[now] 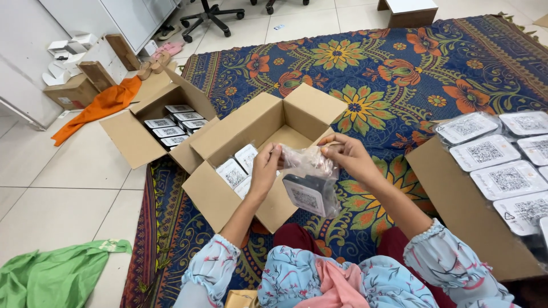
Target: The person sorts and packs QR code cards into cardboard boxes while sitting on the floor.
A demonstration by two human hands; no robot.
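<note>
My left hand (264, 170) and my right hand (346, 154) both pinch the top of a clear plastic bag (308, 171). A small dark box with a white square-patterned label (304, 197) hangs inside the bag. I hold it over the near edge of an open cardboard box (228, 199) that stands on the floral rug. A few white-labelled packets (235, 171) lie in that box.
A second open cardboard box (134, 140) with several labelled packets stands to the left. A third box (462, 211) at the right is full of bagged packets (485, 153). Orange cloth (97, 111), green cloth (54, 276), an office chair base (211, 14) and the patterned rug (399, 74) surround me.
</note>
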